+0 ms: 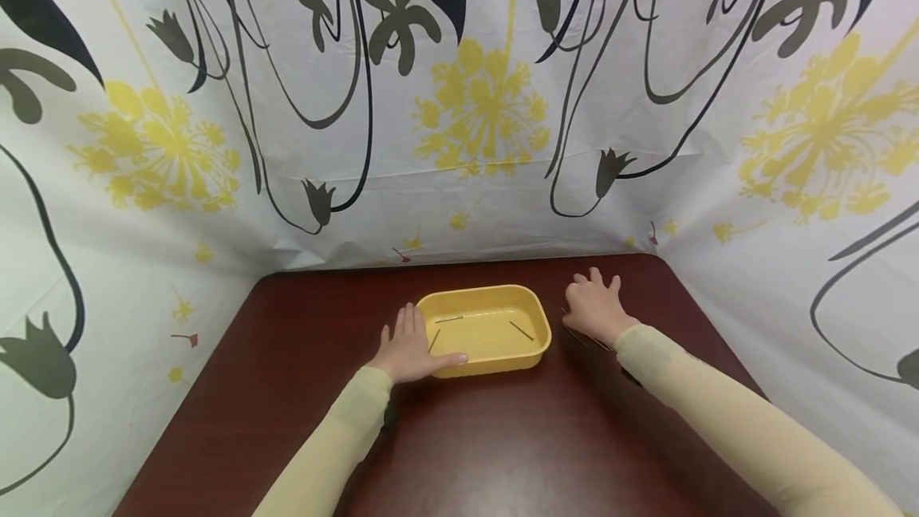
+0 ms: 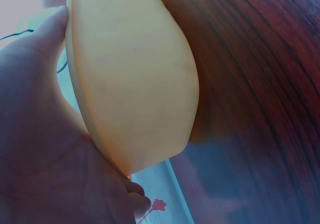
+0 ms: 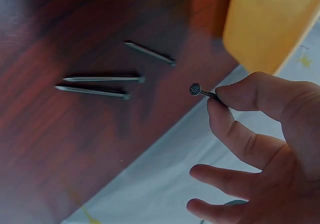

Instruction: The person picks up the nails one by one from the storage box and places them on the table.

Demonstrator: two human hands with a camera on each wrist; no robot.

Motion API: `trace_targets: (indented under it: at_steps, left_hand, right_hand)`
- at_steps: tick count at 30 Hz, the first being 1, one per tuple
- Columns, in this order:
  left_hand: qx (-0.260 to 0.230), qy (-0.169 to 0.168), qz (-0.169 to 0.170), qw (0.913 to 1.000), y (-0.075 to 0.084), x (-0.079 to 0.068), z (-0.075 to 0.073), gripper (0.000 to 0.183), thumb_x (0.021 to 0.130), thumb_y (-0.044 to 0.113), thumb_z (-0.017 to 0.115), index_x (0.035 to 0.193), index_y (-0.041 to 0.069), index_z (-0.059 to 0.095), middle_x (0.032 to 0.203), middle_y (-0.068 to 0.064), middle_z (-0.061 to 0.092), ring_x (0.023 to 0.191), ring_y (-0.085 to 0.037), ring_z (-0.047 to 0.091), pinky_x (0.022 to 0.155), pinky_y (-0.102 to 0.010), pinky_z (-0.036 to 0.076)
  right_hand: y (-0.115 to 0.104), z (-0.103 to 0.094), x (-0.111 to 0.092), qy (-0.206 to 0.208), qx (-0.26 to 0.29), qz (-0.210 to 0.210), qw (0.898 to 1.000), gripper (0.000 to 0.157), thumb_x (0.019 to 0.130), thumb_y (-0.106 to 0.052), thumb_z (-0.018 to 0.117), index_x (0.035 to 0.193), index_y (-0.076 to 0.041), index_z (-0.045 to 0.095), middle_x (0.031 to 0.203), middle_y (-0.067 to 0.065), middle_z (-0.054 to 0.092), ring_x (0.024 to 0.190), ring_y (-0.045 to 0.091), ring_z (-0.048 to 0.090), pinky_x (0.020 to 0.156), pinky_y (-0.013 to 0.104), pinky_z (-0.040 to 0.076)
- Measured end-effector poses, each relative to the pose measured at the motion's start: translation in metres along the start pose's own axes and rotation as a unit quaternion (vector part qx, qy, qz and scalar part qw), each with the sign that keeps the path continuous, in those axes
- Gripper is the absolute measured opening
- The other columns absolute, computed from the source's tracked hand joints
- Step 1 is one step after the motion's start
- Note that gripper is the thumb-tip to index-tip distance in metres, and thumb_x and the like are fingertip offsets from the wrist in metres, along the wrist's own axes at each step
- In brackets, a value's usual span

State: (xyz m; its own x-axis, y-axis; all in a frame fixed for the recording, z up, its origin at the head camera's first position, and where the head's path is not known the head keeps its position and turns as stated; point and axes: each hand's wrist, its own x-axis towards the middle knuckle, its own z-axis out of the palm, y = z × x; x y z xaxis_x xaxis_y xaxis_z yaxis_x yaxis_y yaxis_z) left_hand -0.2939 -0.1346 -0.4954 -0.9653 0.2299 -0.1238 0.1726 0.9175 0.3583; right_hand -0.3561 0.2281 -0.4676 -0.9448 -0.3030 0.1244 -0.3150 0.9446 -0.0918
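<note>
A yellow plastic tray (image 1: 484,365) stands on the table with three nails inside, one of them a nail (image 1: 522,331) near its right end. My left hand (image 1: 404,351) rests against the tray's left end, fingers straight and thumb laid over the front rim. In the left wrist view the palm lies along the rim of the tray (image 2: 135,78). Right of the tray, my right hand (image 1: 597,311) pinches a nail (image 3: 196,89) between thumb and index finger, its head pointing outward. Below it, three more nails, including a short-looking nail (image 3: 150,52), lie on the tabletop.
The dark reddish-brown table (image 1: 459,437) has rounded back corners. A white cloth (image 1: 488,214) with flower prints hangs behind it and along both sides. In the right wrist view, the tray's yellow wall (image 3: 265,28) is close to the right hand.
</note>
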Motion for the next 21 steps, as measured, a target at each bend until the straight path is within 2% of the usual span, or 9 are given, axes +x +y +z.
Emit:
trace_targets:
  at_steps: [5, 9, 15, 21]
  left_hand:
    - [0.001, -0.001, -0.002, 1.0, 0.0, 0.0, 0.0, 0.141, 0.07, 0.095, 0.05, 0.16, -0.003, 0.003, 0.166, -0.021, -0.001, 0.153, -0.034, -0.001, 0.117, -0.061, 0.009]
    - [-0.003, -0.001, 0.0, 1.0, 0.001, -0.002, 0.0, 0.14, 0.07, 0.094, 0.05, 0.159, -0.003, 0.003, 0.166, -0.022, -0.001, 0.153, -0.034, 0.0, 0.117, -0.062, 0.01]
    - [-0.01, 0.0, 0.003, 0.9999, 0.002, -0.004, -0.003, 0.138, 0.072, 0.092, 0.053, 0.159, -0.004, 0.005, 0.166, -0.023, 0.001, 0.153, -0.036, 0.001, 0.117, -0.062, 0.011]
    - [-0.012, 0.001, 0.002, 0.9999, 0.002, -0.003, -0.002, 0.138, 0.072, 0.092, 0.053, 0.159, -0.003, 0.005, 0.166, -0.023, 0.001, 0.153, -0.036, 0.001, 0.117, -0.062, 0.011]
  right_hand:
    - [0.01, 0.008, -0.003, -0.02, -0.003, 0.017, 1.0, 0.033, 0.079, -0.022, 0.085, 0.062, -0.018, 0.057, 0.111, 0.021, 0.064, 0.123, 0.056, 0.039, 0.095, 0.086, 0.013]
    - [0.016, 0.013, -0.006, -0.041, 0.005, 0.031, 0.999, 0.031, 0.08, -0.021, 0.083, 0.062, -0.017, 0.058, 0.097, 0.014, 0.062, 0.118, 0.055, 0.043, 0.094, 0.087, 0.013]
    - [0.023, 0.021, -0.007, -0.056, 0.022, 0.034, 0.998, 0.031, 0.08, -0.019, 0.082, 0.062, -0.015, 0.057, 0.089, 0.01, 0.061, 0.116, 0.056, 0.044, 0.092, 0.088, 0.01]
    - [0.025, 0.028, -0.007, -0.054, 0.018, 0.034, 0.998, 0.032, 0.079, -0.021, 0.084, 0.063, -0.016, 0.057, 0.094, 0.011, 0.063, 0.118, 0.057, 0.044, 0.093, 0.088, 0.01]
